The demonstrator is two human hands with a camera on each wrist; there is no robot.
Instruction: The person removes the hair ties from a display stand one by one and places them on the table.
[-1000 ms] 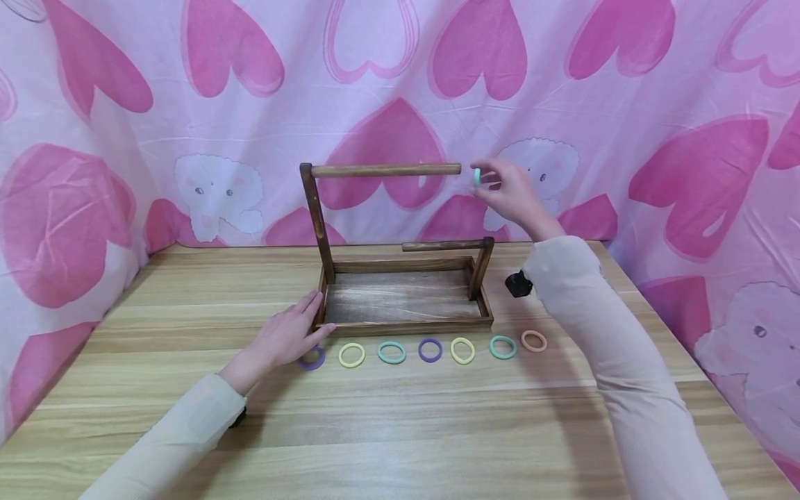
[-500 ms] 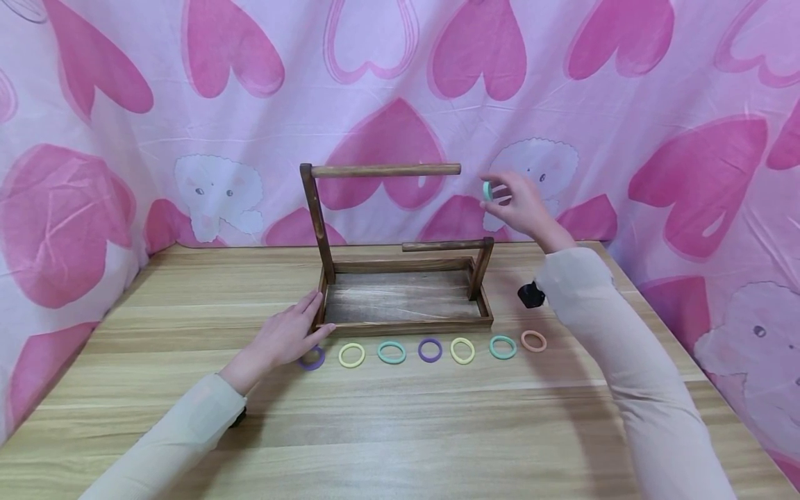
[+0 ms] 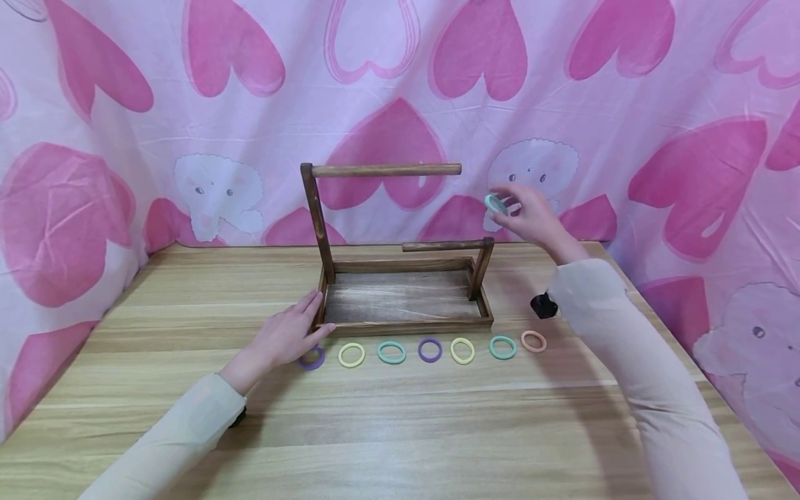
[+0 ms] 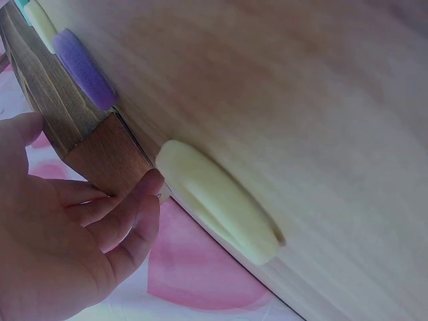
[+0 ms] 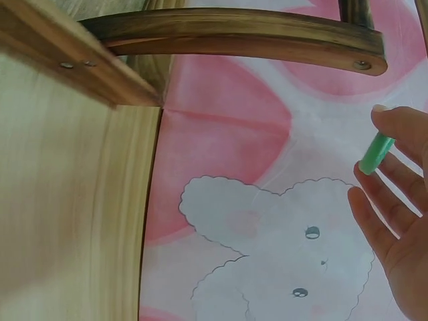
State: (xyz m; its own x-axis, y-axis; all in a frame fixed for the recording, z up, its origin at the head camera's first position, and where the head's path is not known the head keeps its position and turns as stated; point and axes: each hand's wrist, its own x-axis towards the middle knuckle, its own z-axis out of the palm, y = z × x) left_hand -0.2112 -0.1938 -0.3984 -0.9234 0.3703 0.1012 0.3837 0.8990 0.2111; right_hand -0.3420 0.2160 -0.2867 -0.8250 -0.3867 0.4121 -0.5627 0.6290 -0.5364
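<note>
A wooden rack with a shallow tray base (image 3: 412,330) and two horizontal bars stands on the table. My left hand (image 3: 284,333) rests at the tray's left front corner, fingers along the left end and thumb by the front wall. Beside that hand lies a purple ring (image 3: 320,361), partly hidden by it; a pale yellow ring (image 4: 217,200) lies close to its fingertips in the left wrist view. Up in the air, right of the rack, my right hand (image 3: 531,212) pinches a mint green ring (image 5: 376,154) between thumb and fingers. The ring is tilted and apart from both bars.
The long upper bar (image 3: 387,169) points right from the tall left post; the short lower bar (image 3: 444,246) points left from the right post. Along the tray's front lie several coloured rings, among them an orange ring (image 3: 534,341). A pink heart-patterned curtain (image 3: 387,118) hangs behind.
My right hand has moved right and down, away from the upper bar's free end, with the mint green ring turning in its fingers. The left hand has stayed at the tray corner.
</note>
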